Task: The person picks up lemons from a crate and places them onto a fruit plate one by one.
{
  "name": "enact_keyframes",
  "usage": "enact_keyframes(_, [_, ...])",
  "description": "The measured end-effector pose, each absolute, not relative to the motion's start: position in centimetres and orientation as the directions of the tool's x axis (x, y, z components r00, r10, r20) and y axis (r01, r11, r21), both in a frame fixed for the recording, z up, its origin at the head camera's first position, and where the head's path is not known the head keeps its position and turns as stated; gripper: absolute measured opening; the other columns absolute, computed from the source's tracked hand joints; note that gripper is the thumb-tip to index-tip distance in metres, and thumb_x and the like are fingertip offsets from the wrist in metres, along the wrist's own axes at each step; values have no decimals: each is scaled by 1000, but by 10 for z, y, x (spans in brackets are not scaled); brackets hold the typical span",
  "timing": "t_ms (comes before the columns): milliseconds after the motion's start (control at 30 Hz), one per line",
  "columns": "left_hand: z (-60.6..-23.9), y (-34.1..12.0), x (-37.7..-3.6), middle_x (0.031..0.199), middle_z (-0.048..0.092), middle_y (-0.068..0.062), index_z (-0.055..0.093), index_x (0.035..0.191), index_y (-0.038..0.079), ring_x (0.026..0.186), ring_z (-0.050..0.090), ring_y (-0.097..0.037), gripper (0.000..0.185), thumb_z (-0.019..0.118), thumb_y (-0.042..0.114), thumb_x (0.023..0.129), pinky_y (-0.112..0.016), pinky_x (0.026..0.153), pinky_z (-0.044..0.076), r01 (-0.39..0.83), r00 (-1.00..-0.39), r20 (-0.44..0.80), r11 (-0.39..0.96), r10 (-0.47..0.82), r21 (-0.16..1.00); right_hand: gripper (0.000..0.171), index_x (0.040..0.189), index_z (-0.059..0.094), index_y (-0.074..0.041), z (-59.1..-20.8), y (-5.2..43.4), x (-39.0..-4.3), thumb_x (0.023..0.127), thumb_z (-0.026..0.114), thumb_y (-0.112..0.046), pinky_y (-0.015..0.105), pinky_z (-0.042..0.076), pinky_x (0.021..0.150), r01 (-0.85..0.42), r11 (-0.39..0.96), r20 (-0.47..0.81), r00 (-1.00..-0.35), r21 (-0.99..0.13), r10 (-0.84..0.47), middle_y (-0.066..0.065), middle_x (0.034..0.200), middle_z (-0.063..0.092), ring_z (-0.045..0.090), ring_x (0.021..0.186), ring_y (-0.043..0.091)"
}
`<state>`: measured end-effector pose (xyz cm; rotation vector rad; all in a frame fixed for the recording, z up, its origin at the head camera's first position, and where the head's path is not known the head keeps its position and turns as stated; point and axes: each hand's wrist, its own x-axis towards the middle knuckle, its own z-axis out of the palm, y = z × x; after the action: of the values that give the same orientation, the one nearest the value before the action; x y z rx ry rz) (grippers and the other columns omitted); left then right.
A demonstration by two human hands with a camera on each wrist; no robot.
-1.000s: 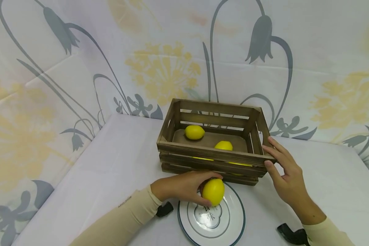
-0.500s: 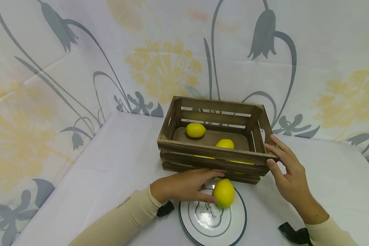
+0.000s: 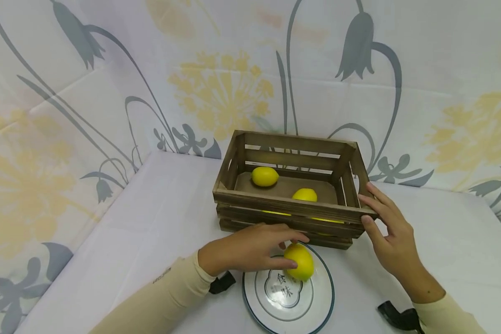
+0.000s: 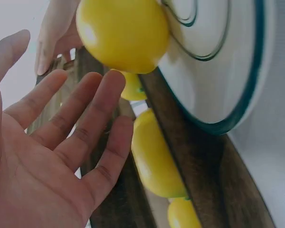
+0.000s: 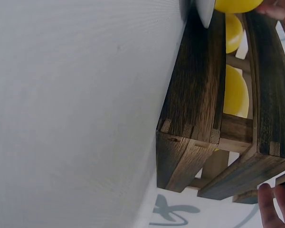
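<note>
A yellow lemon (image 3: 299, 262) (image 4: 123, 33) lies on the far part of a white plate with a dark rim (image 3: 317, 306) (image 4: 228, 71). My left hand (image 3: 254, 248) (image 4: 52, 156) hovers beside it with straight, spread fingers, the thumb at the lemon's side, gripping nothing. Just behind the plate stands a dark wooden slatted crate (image 3: 284, 204) (image 5: 199, 95) with two lemons showing over its rim (image 3: 265, 176) (image 3: 305, 195); more yellow shows through the slats. My right hand (image 3: 386, 227) rests on the crate's front right corner, thumb on the front slat and fingers along the top rim.
The white table (image 3: 163, 222) is backed by floral cloth walls (image 3: 108, 93) on the left and behind. Bare tabletop lies left of the crate and right of my right hand. Black wrist straps (image 3: 222, 283) (image 3: 398, 317) show at both sleeves.
My left hand gripped the lemon above the plate a second ago; it has let it go onto the plate and spread its fingers. The right hand stays on the crate corner.
</note>
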<state>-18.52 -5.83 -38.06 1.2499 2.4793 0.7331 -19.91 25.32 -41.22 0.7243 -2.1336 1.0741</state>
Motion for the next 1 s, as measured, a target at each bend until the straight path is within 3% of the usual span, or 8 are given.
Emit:
enact_keyframes(267, [-360, -59, -180, 130, 63, 6, 53, 143, 27, 107, 62, -6, 44, 57, 43, 101, -23, 96, 49, 740, -554, 105, 431, 826, 517, 34, 130, 62, 3, -408, 254, -198, 98, 62, -9, 9, 36, 108, -707, 520, 749, -639, -480, -177, 17, 150, 50, 43, 143, 12])
enact_keyframes(467, [-347, -65, -171, 128, 64, 8, 59, 137, 24, 115, 59, -8, 37, 60, 35, 101, -25, 102, 47, 767, -542, 226, 367, 809, 527, 36, 131, 62, 0, -410, 253, -198, 96, 64, -6, 8, 35, 108, -691, 533, 731, -658, -489, -182, 15, 151, 49, 41, 144, 10])
enact_keyframes(733, [-334, -71, -166, 121, 67, 8, 66, 127, 21, 115, 58, -5, 30, 60, 31, 100, -25, 102, 46, 888, -438, 464, 291, 770, 356, 35, 131, 63, 1, -408, 251, -199, 98, 63, -11, 12, 34, 112, -709, 514, 745, -641, -483, -183, 16, 150, 50, 42, 144, 13])
enact_keyframes(1000, [-316, -76, -166, 120, 67, 3, 70, 120, 16, 116, 59, -10, 25, 64, 25, 97, -28, 103, 45, 931, -365, 602, 260, 710, 258, 35, 131, 63, -1, -412, 253, -198, 97, 63, -10, 12, 31, 114, -696, 535, 736, -650, -479, -187, 15, 150, 50, 41, 144, 10])
